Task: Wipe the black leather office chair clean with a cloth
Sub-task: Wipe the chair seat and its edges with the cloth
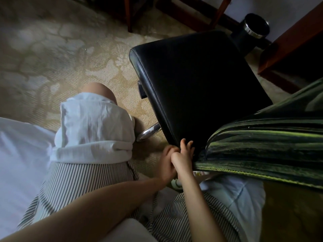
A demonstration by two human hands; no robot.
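Chair seat (201, 88), black leather, fills the centre right of the frame. At lower centre the right hand (183, 155) curls its fingers over the near corner, probably to steady it. The left hand (168, 164) tucks behind; I cannot tell its grip.

A carpeted, furnished room, in a home or a hotel. There is a beige woven carpet with a pale floral pattern (70, 55). Far right stands reddish-brown wooden furniture (288, 49), with a black cylindrical bin with a chrome rim (256, 26) beside it. A black leather chair seat (201, 84) is in the middle, and green striped velvet drapery (262, 145) hangs near right.
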